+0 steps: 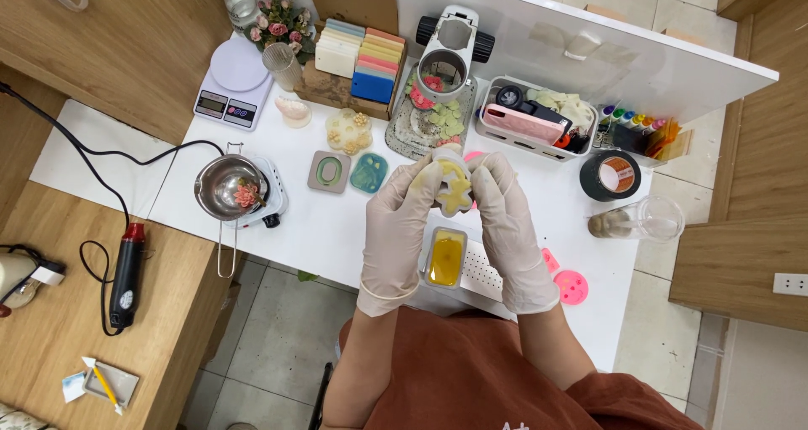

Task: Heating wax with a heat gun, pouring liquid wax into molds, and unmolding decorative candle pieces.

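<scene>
Gripping a white mould (453, 188) between them, left hand (400, 220) and right hand (505, 220) clasp its sides

Your hands hold a mould (453, 186) between them; tray (446, 258) below, pot (225, 188) left, tape roll (612, 176) right.

The gloved fingers of the left hand (397, 228) and right hand (509, 228) cover the edges of the white mould (453, 186), so its full outline cannot be told. The spray bottle (237, 1) is cut off by the top edge. Small items in the white tray (539, 114) are too crowded to identify
</scene>
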